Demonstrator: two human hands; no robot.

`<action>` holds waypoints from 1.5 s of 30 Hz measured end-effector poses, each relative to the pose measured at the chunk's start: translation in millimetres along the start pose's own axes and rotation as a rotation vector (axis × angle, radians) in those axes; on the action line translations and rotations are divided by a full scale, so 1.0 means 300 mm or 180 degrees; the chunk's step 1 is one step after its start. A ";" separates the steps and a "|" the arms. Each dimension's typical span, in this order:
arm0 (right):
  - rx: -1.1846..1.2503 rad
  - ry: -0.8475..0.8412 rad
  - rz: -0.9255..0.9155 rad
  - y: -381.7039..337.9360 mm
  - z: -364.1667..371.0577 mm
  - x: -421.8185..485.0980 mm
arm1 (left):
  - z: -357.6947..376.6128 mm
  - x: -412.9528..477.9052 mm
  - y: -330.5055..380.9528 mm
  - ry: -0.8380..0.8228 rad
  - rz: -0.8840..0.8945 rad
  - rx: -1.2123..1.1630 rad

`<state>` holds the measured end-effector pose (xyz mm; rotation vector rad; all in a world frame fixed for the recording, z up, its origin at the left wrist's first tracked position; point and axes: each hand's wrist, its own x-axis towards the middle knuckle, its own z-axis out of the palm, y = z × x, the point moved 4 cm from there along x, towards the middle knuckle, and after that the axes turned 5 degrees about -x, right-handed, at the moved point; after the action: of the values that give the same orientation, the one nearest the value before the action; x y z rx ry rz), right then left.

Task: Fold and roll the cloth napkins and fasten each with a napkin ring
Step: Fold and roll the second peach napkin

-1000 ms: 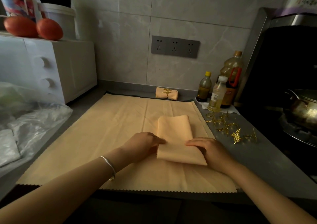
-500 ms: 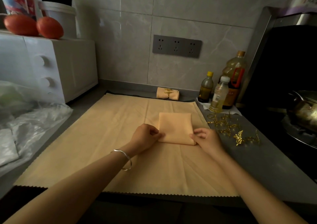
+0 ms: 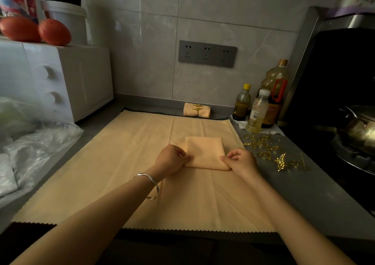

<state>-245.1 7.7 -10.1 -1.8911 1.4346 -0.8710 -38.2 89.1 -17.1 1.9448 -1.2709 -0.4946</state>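
A large peach cloth [image 3: 121, 173] lies spread flat on the grey counter [image 3: 304, 193], its zigzag near edge running across the bottom of the frame. Both forearms reach up over it from the lower corners, the left wrist wearing a silver bracelet [image 3: 150, 183]. At centre frame the left hand [image 3: 172, 159] has its grip pinched on the near left edge of the folded napkin [image 3: 205, 151], and the right hand [image 3: 241, 161] has its grip pinched on the near right corner. The napkin rests on the spread cloth, its near edge looking rounded. Just right of the right hand, gold leaf-shaped napkin rings [image 3: 269, 151] lie scattered on the bare counter. Beyond them stand three bottles [image 3: 257, 110]. At upper centre, by the wall, sits a finished napkin [image 3: 196, 110] with a gold ring around it.
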 end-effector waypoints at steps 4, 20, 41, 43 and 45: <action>0.0580 -0.0288 -0.0021 -0.041 -0.021 -0.010 | -0.037 -0.025 0.063 0.0258 0.0623 -0.0209; 0.0594 -0.0369 -0.0061 -0.143 -0.048 0.025 | -0.093 -0.032 0.133 -0.0262 -0.0133 -0.0853; -0.0834 -0.0455 -0.0059 -0.039 -0.009 -0.015 | -0.024 -0.027 0.061 -0.0486 -0.0619 -0.0487; -0.0863 -0.0517 0.0113 -0.053 -0.012 -0.015 | -0.031 -0.031 0.065 -0.0648 -0.0690 -0.0582; -0.0766 -0.0820 0.0334 -0.068 -0.016 -0.016 | -0.038 -0.038 0.062 -0.0882 -0.0780 -0.0754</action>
<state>-238.1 16.6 8.0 -1.9956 1.5137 -0.4016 -46.9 99.5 3.4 1.8823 -1.0834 -1.0211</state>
